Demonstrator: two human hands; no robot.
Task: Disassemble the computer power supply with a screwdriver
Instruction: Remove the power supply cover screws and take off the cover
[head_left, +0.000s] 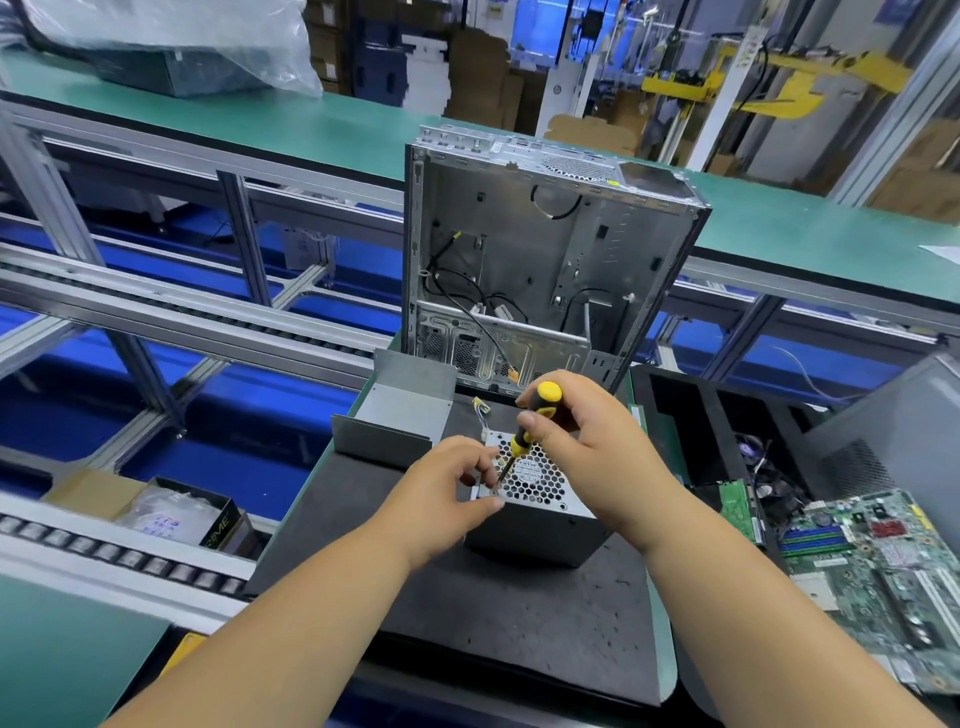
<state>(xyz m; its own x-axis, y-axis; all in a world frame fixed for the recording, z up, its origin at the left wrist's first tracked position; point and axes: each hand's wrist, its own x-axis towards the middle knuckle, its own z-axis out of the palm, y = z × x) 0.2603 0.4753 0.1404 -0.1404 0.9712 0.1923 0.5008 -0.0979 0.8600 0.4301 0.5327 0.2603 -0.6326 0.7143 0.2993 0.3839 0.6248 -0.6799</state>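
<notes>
Table: dark mat in front of the person; it carries the power supply, with an empty computer case standing upright behind it.
Power supply: grey metal box near the middle of the mat, honeycomb fan grille facing up, between the two hands.
Right hand: fingers curled round the handle of the screwdriver, held above the box.
Left hand: fingers pinched at the near-left corner of the grille, just beside the tip; whether they pinch a screw I cannot tell.
Screwdriver axis: tilted, handle up and away to the right, shaft running down and left to that corner.
Key relation: the tip meets the corner right at the left fingers, so turning must likely come from the right hand while the left steadies.
Screw: too small to make out.
</notes>
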